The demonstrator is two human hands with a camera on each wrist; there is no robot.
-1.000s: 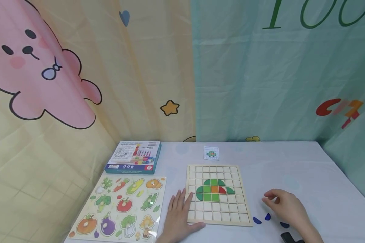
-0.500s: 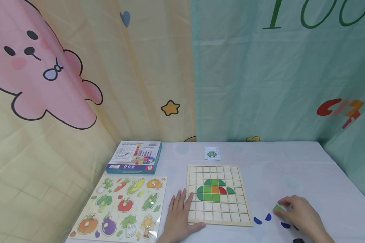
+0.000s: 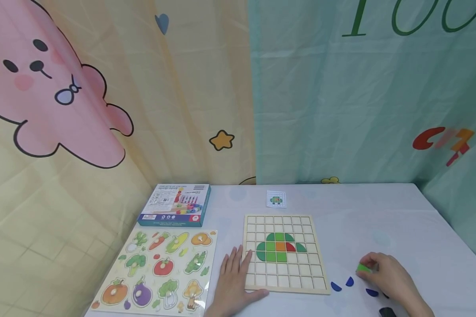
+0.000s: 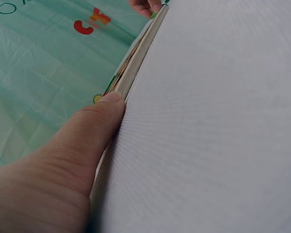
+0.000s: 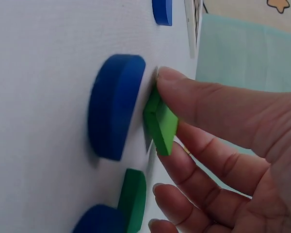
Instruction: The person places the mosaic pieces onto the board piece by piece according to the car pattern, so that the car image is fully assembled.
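- The board [image 3: 282, 270], on the table [image 3: 381, 220], seems part filled: dark green, light green, orange and red pieces make a rounded shape in its middle and left, with cells near the right unfilled.
- Judged against the small card [image 3: 276, 199] beyond the board's far edge, which shows dark spots under a green shape, the right side and bottom look left to do.
- Loose at the near right lie blue pieces [image 3: 349, 281] and a dark green piece [image 5: 132, 199].
- The right hand [image 3: 392, 275] pinches a light green tile [image 5: 164, 124] between thumb and fingers, right of the board.
- The left hand [image 3: 233, 284] rests, fingers straight, at the board's near left corner.
- A second ago no tile showed at the right fingers; the board's pattern is unchanged.
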